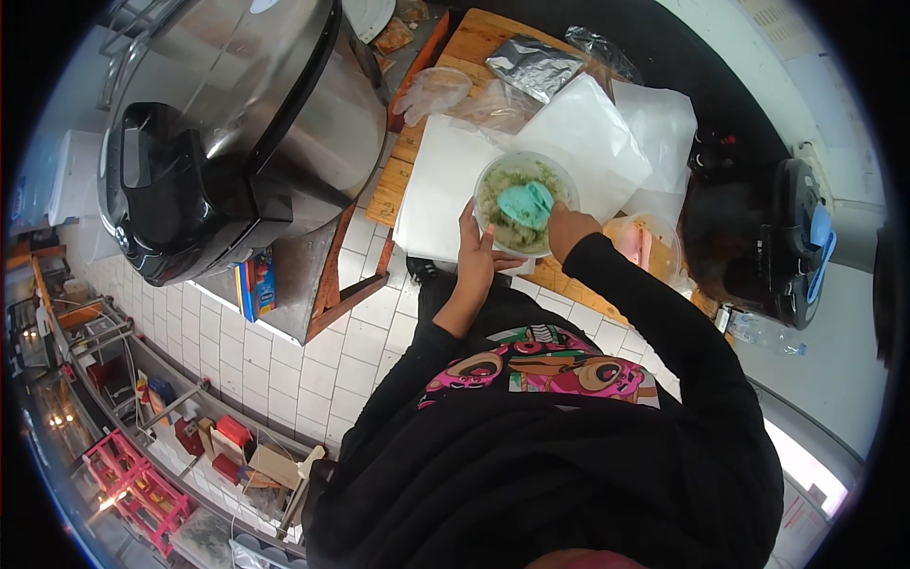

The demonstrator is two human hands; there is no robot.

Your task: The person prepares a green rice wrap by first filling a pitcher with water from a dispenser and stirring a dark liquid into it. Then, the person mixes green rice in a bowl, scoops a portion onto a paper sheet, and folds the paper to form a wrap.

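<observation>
My left hand point(477, 258) is wrapped round the near left side of a clear round plastic tub point(483, 178), its thumb along the wall. Inside the tub lies a pale green, crumbly or mashed food point(521, 234); I cannot make out what it is. My right hand point(572, 230) is closed at the tub's right rim, gripping a turquoise scoop-like spoon point(523, 203). The spoon's broad head rests on the green food, while its handle is mostly hidden by my fingers. White paper sheets point(441, 190) lie beneath and beyond the tub on a wooden table point(384, 201).
Farther back sit folded foil point(534, 66) and a clear plastic glove point(434, 92). Right of my hand stands a tub with pink contents point(648, 245), then a black lidded container point(744, 237). A large steel-and-black appliance point(180, 190) fills the left. Behind it, a shelf holds a pink crate point(137, 488).
</observation>
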